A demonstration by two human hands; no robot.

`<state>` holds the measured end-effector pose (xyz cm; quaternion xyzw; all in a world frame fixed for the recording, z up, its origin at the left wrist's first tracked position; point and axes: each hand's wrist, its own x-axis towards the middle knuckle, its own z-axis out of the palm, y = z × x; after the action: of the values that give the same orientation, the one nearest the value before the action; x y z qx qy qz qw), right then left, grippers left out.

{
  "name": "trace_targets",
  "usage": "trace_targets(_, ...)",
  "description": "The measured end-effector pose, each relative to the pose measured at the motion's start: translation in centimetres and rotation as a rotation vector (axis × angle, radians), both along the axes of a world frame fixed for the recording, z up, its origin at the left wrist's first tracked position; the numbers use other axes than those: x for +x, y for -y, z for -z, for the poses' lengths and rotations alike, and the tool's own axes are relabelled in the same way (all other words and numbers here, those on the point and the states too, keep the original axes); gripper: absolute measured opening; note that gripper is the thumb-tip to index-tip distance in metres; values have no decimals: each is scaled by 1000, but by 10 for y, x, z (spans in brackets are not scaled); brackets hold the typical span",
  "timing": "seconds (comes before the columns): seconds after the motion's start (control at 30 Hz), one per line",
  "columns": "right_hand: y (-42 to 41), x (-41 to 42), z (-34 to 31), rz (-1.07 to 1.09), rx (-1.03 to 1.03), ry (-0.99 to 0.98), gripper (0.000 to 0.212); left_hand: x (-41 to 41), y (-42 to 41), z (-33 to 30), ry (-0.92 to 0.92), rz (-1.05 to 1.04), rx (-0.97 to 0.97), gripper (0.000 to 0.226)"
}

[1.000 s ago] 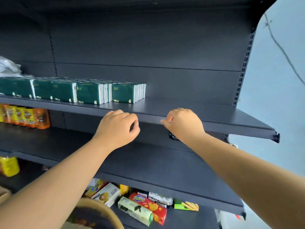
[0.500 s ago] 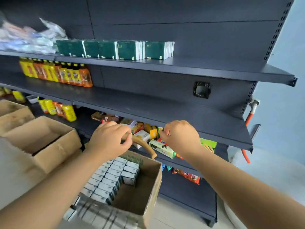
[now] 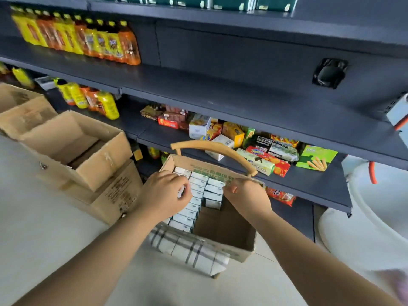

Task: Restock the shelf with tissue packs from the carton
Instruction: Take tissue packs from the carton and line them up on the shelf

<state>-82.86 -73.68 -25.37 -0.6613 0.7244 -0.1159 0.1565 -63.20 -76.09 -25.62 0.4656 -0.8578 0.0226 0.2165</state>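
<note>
Cardboard carton point(image 3: 223, 226) holds packs point(image 3: 196, 195) on end between both hands, left point(image 3: 165, 193) nearer, curled onto them; right point(image 3: 247, 195) curled, grasp unclear.

Brown carton point(image 3: 223, 230), white-topped tissue packs point(image 3: 213, 196)

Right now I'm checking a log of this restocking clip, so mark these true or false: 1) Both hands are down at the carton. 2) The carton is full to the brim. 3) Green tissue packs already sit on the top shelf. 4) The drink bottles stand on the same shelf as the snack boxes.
1) True: the left hand and right hand are over the tissue packs in the carton.
2) False: its right part is empty down to the cardboard.
3) True: green packs line the top shelf.
4) False: the bottles stand on higher shelves than the snack boxes.
</note>
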Motion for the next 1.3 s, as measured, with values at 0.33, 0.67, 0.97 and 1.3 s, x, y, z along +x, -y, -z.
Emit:
trace_targets(0.33,43,30,71,378,219,258,30,43,63,59,8,87,211,28)
trace_targets(0.67,86,20,193,903,584,828,35,10,117,125,21,26,451,31)
trace_targets(0.97,145,22,269,1296,685,1166,36,4,145,204,41,-8,639,35)
trace_targets(1.3,195,28,341,1331,678,1293,81,11,185,259,-85,-188,775,33)
